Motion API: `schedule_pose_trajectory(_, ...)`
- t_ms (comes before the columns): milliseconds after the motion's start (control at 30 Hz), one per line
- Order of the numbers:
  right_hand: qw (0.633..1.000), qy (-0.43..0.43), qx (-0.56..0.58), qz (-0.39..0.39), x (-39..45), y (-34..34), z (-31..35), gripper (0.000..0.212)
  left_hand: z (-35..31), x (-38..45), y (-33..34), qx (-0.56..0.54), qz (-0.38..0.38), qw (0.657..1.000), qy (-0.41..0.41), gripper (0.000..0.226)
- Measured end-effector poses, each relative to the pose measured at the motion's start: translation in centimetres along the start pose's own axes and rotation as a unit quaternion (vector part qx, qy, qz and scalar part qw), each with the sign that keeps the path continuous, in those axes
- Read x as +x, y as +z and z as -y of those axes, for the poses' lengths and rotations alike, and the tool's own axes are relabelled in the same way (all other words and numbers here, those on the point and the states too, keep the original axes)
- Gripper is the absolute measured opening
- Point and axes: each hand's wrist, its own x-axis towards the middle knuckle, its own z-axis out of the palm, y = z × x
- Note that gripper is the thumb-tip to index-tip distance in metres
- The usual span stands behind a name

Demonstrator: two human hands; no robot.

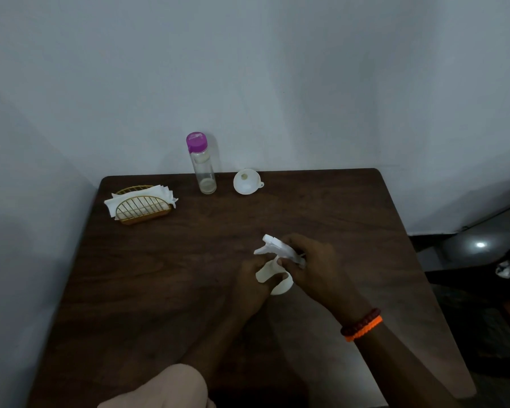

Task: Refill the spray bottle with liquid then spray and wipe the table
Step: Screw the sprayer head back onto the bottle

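Observation:
A small white spray bottle (273, 275) stands in the middle of the dark wooden table (189, 260). My left hand (249, 285) grips its body from the left. My right hand (312, 266) holds the white trigger spray head (277, 248) on top of it. At the table's far edge stands a clear bottle with a purple cap (202, 163); how much liquid is in it I cannot tell. A white funnel (246, 181) lies beside it on the right. A gold wire holder with white napkins (142, 204) sits at the far left.
A grey wall runs right behind the table and along its left side. To the right the table ends at a drop to a dark floor with a bright reflection (480, 245). A light sleeve (171, 390) shows at the bottom edge.

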Motion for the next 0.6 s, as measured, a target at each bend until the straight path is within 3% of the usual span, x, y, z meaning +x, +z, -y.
schedule_pose_trajectory(133, 0.999, 0.037, -0.009, -0.006, 0.0, 0.2, 0.0, 0.016, -0.1, -1.4, 0.8, -0.008, -0.069, 0.997, 0.039, 0.035)
schedule_pose_trajectory(267, 0.998, 0.063, -0.024, -0.006, 0.6, 0.0, 0.5, 0.017, -0.2, -2.0, 1.7, -0.025, -0.11, 0.993, 0.042, 0.048)
schedule_pose_trajectory(600, 0.995, 0.067, -0.063, 0.03, 1.2, 0.1, 1.1, 0.017, -0.4, -1.8, 1.8, -0.039, -0.095, 0.993, 0.054, 0.017)
